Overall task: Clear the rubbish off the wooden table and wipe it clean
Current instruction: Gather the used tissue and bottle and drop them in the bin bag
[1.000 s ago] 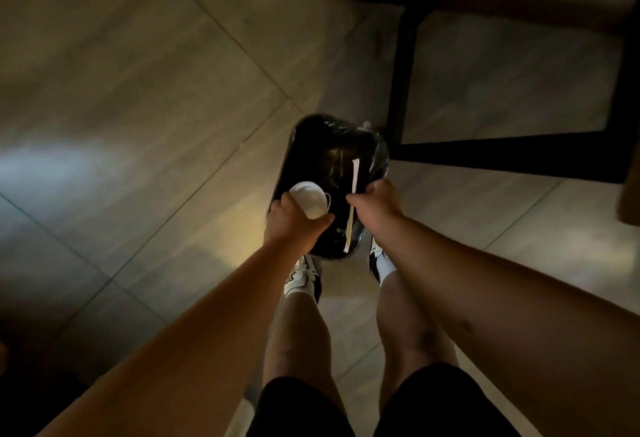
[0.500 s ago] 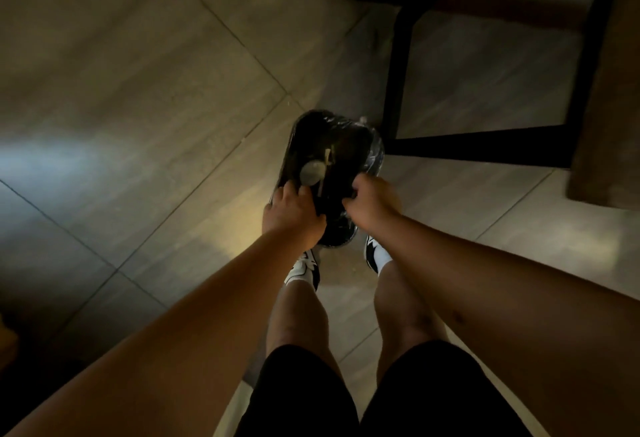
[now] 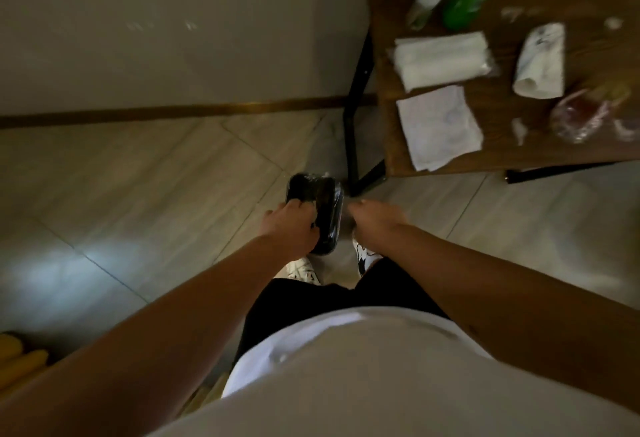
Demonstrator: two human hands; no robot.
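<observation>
Black plastic lines the small bin (image 3: 323,208) at the centre of the frame, standing on the pale tiled floor (image 3: 138,194) just in front of my shoes. My left hand (image 3: 289,229) curls its fingers over the liner at the bin's near left rim, gripping it; my right hand (image 3: 375,217) hangs just right of the bin, loosely curled and apparently holding nothing, though motion blur makes this hard to tell. The remaining rubbish lies up and to the right of both hands, on the brown wooden table (image 3: 391,156) in the upper right of the frame: a crumpled clear red-tinted wrapper (image 3: 585,118), with a flat white napkin (image 3: 438,127) to its left. My right hand is the nearer, so I judge it should reach first.
</observation>
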